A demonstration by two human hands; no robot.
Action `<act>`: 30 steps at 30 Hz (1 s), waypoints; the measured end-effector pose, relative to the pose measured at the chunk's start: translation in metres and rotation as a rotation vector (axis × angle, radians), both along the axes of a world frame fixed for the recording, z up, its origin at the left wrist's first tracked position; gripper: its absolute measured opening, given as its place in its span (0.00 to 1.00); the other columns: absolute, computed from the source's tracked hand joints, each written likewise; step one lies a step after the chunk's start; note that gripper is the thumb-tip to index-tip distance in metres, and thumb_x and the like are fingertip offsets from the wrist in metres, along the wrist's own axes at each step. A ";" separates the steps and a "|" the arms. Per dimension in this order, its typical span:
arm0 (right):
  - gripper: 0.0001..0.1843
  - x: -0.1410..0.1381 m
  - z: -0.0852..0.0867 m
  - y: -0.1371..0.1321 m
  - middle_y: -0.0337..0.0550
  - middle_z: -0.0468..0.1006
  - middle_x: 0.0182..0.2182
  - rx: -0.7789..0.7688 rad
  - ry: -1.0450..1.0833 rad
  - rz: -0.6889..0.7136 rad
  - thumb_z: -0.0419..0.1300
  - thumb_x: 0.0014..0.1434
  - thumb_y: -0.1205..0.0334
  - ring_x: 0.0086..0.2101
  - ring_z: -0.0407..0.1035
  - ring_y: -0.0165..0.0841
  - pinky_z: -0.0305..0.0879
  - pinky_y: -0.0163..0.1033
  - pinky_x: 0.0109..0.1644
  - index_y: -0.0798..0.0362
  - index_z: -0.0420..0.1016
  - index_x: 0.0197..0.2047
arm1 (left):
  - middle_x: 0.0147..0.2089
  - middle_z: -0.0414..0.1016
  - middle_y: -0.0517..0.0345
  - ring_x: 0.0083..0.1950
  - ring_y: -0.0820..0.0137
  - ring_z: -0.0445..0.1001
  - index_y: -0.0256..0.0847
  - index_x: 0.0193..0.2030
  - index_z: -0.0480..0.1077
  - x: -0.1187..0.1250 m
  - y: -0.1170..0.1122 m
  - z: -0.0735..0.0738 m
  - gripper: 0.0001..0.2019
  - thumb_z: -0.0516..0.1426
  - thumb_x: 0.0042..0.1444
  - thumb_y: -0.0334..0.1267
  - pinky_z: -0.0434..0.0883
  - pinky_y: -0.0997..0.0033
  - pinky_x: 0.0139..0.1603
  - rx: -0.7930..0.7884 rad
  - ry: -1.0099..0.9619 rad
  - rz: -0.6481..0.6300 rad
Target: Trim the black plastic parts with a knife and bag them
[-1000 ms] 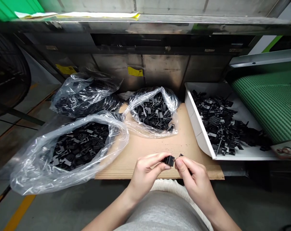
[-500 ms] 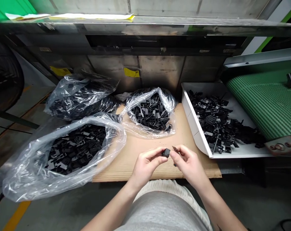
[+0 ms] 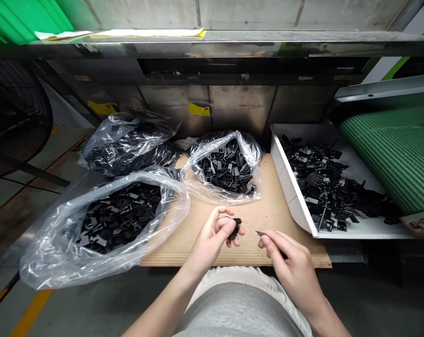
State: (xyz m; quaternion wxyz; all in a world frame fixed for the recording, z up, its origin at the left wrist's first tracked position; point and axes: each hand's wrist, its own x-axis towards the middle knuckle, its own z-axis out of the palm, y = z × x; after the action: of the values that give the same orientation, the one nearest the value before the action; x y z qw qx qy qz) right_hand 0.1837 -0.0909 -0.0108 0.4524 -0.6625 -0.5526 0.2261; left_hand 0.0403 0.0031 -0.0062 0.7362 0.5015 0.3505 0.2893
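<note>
My left hand [image 3: 215,236] pinches a small black plastic part [image 3: 236,226] between thumb and fingers, just above the cardboard sheet [image 3: 268,210]. A short way to its right, my right hand [image 3: 289,262] is closed on a small blade [image 3: 260,233] whose metal tip pokes out past the thumb. The two hands are apart, with a gap between the part and the blade tip. Directly beyond them lies a small clear bag of black parts [image 3: 226,166].
A large open clear bag of black parts [image 3: 106,220] lies at the left, another closed bag [image 3: 127,145] behind it. A white tray [image 3: 296,206] holding several black parts stands at the right, next to a green conveyor belt [image 3: 401,150]. A metal machine wall rises behind.
The hands have drawn apart: the blade tip has left the black part, and my left hand has turned the part and shifted a little to the left.
</note>
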 end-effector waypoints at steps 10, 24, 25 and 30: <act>0.13 -0.005 0.012 -0.002 0.45 0.75 0.30 0.322 -0.361 -0.021 0.54 0.54 0.77 0.31 0.68 0.32 0.64 0.37 0.35 0.55 0.68 0.41 | 0.36 0.75 0.58 0.40 0.70 0.71 0.40 0.34 0.75 0.003 -0.007 0.020 0.05 0.58 0.49 0.31 0.66 0.74 0.43 0.400 0.142 -0.007; 0.10 -0.002 0.018 0.003 0.38 0.67 0.21 0.004 0.029 0.106 0.50 0.58 0.67 0.24 0.64 0.28 0.59 0.32 0.28 0.54 0.69 0.28 | 0.36 0.75 0.55 0.39 0.69 0.72 0.38 0.35 0.74 0.003 -0.006 0.018 0.06 0.57 0.50 0.29 0.68 0.72 0.42 0.675 0.110 -0.040; 0.10 -0.002 0.020 0.002 0.38 0.67 0.22 -0.016 0.046 0.117 0.50 0.58 0.67 0.25 0.64 0.29 0.59 0.32 0.28 0.53 0.69 0.27 | 0.35 0.75 0.55 0.39 0.69 0.72 0.39 0.36 0.73 0.003 -0.005 0.018 0.06 0.57 0.51 0.29 0.68 0.72 0.41 0.700 0.105 -0.044; 0.12 0.000 0.021 0.003 0.37 0.64 0.20 -0.158 0.270 0.182 0.50 0.59 0.62 0.22 0.59 0.26 0.54 0.32 0.25 0.55 0.67 0.25 | 0.35 0.75 0.55 0.38 0.69 0.72 0.39 0.36 0.73 0.001 -0.004 0.019 0.06 0.56 0.52 0.29 0.68 0.71 0.41 0.809 0.086 -0.069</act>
State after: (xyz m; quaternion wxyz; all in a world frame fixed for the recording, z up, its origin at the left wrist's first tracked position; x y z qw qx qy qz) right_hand 0.1834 -0.0878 0.0104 0.4468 -0.6067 -0.5251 0.3957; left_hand 0.0412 -0.0006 0.0132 0.4736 0.7736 0.2218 0.3579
